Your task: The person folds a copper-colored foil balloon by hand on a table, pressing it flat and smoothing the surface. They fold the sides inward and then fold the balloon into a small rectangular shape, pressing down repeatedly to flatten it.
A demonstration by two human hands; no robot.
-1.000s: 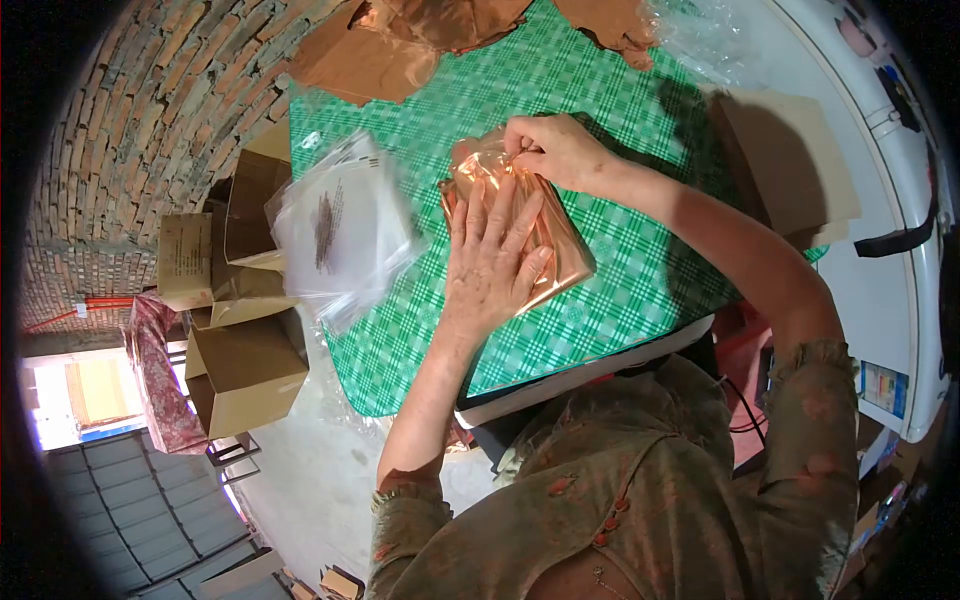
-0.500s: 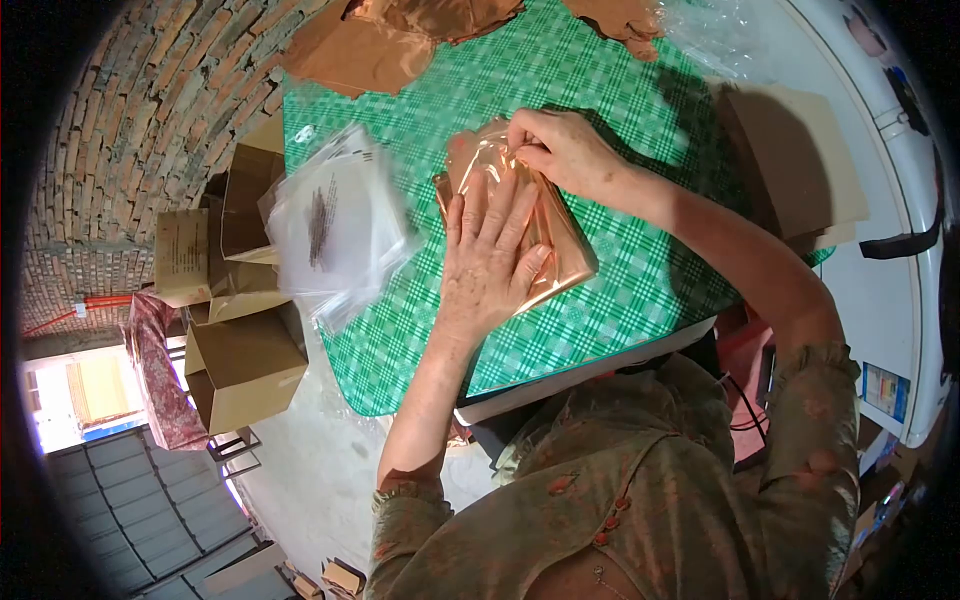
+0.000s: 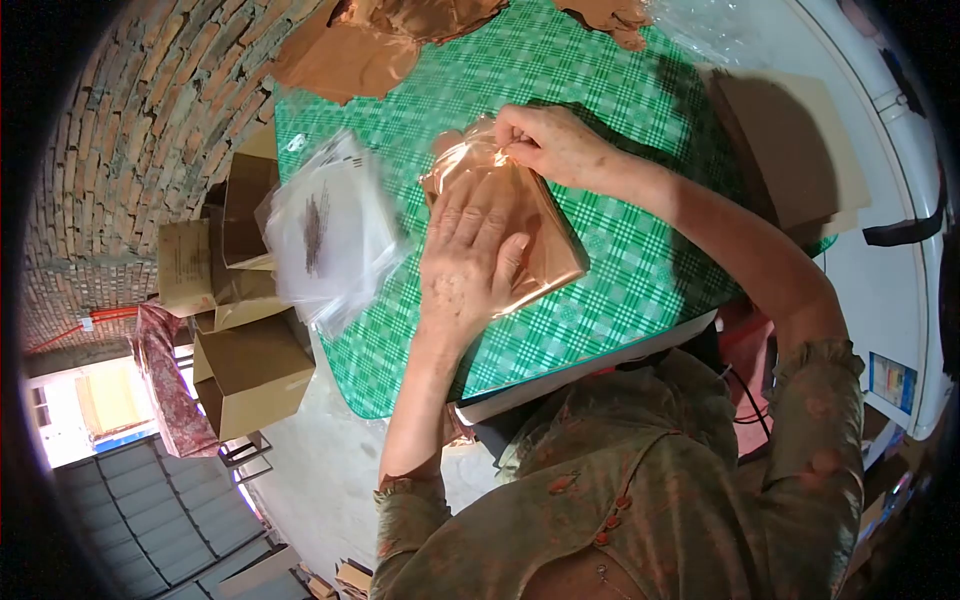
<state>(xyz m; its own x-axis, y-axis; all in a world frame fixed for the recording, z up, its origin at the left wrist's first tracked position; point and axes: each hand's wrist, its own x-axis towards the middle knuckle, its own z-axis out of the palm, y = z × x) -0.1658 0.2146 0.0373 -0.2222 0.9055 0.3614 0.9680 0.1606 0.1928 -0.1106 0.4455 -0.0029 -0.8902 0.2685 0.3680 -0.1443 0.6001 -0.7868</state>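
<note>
A shiny copper-coloured film packet (image 3: 545,235) lies flat on the green checked tablecloth (image 3: 630,270). My left hand (image 3: 460,260) rests palm down across it with the fingers stretched out; glare and film blur where the fingertips end. At the packet's far end my right hand (image 3: 555,145) pinches its crinkled edge between thumb and fingers. Left of the packet sits a loose stack of clear plastic bags (image 3: 345,225), with dark print on the top one.
Crumpled copper-coloured sheets (image 3: 350,60) lie along the table's far edge, with clear plastic wrap (image 3: 700,30) beside them. Flat brown cardboard (image 3: 790,150) stands at the right. Open cardboard boxes (image 3: 255,370) stand off the table's left side, near a brick wall (image 3: 130,140).
My left hand has slid slightly toward me and left over the packet, its fingers closer together. The right hand keeps its pinch. The whole view has shifted a little.
</note>
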